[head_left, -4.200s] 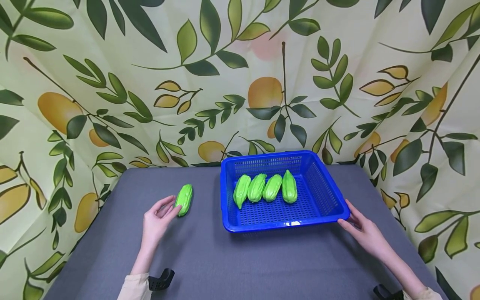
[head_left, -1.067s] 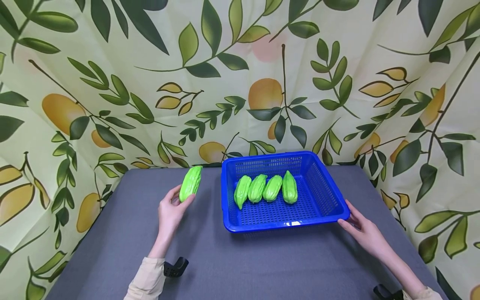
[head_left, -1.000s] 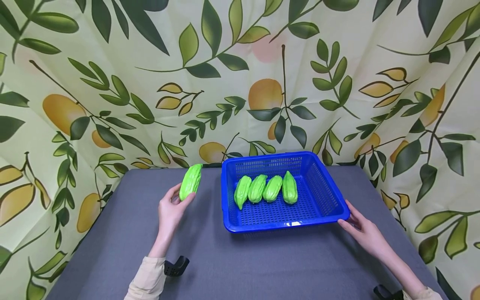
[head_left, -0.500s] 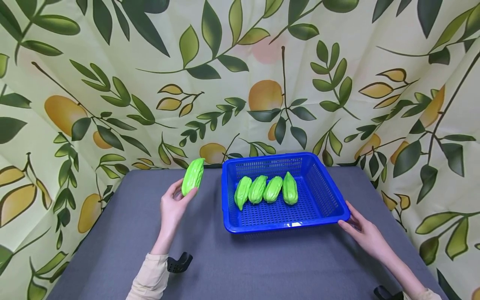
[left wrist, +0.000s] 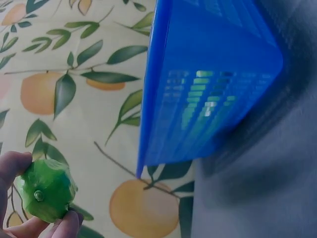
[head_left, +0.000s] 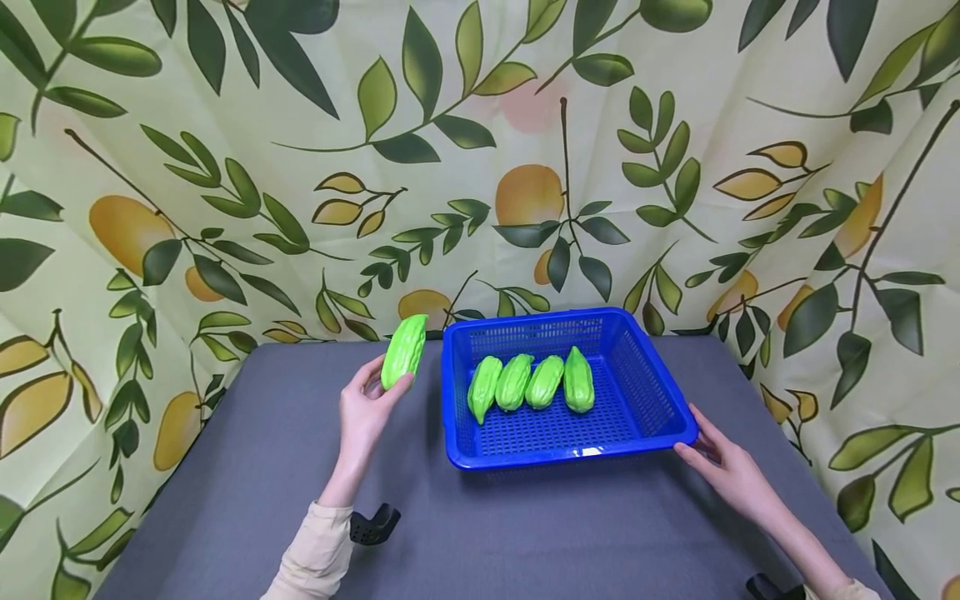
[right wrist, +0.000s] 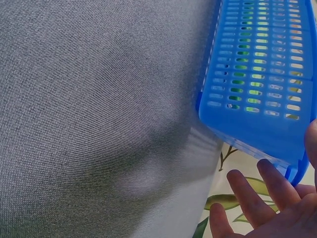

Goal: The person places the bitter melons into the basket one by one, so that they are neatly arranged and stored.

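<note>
My left hand [head_left: 365, 408] holds a light green, ribbed bitter melon [head_left: 405, 352] raised above the table, left of a blue plastic basket [head_left: 555, 457]. In the left wrist view, thumb and fingers pinch the bitter melon [left wrist: 45, 191] around its sides, its blunt end facing the camera. Several similar bitter melons [head_left: 544, 382] lie side by side on the basket floor, toward its left and middle. My right hand [head_left: 731, 471] grips the basket's near right corner by the rim. In the right wrist view, some fingers [right wrist: 250, 198] extend below that corner, clear of the basket wall [right wrist: 247, 116].
A grey cloth covers the table [head_left: 525, 533]. Behind it and at both sides hangs a pale curtain [head_left: 450, 250] printed with leaves and orange fruit. A black wrist mount [head_left: 375, 525] sticks out from the left sleeve [head_left: 315, 550].
My left hand has taken the bitter melon, lifted it off the table and moved right, close to the basket's left rim. The right hand and basket have stayed in place.
</note>
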`<state>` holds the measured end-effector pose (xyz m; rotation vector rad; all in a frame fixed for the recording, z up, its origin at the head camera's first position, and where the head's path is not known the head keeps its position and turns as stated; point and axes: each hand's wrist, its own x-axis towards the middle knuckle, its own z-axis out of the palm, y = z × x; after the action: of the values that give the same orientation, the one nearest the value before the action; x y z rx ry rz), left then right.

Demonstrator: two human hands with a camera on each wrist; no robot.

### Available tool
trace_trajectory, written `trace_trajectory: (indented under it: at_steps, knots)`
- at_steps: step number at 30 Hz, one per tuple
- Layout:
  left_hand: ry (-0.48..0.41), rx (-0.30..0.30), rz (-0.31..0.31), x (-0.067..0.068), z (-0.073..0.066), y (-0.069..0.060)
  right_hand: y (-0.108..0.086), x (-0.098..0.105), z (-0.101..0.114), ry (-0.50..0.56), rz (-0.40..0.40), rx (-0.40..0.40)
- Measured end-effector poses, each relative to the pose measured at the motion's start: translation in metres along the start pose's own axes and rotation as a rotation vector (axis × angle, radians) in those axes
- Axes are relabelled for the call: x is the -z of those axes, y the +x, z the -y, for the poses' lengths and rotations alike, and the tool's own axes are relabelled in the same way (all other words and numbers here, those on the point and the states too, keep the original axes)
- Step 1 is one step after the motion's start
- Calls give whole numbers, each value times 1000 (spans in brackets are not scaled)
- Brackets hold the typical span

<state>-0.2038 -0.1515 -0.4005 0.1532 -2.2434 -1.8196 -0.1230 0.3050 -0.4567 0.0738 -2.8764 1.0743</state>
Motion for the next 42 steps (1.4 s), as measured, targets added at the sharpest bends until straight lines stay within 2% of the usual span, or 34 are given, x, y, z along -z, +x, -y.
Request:
trace_trajectory:
  at_steps: [9, 18, 26, 36, 42]
  knots:
    - [-52, -49, 28, -20, -9, -2, 0, 0, 2, -6, -5, -1]
    - [-82, -64, 74, -35, -22, -4, 0, -1, 1, -13, -14, 5]
    - [-92, -70, 101, -48, -29, -5, 0, 0, 2, -13, -15, 3]
    - [-102, -134, 139, -70, -49, -8, -1, 0, 1, -16, -13, -5]
    - [-115, -146, 181, -82, -52, -9, -1, 0, 1, -22, -28, 4]
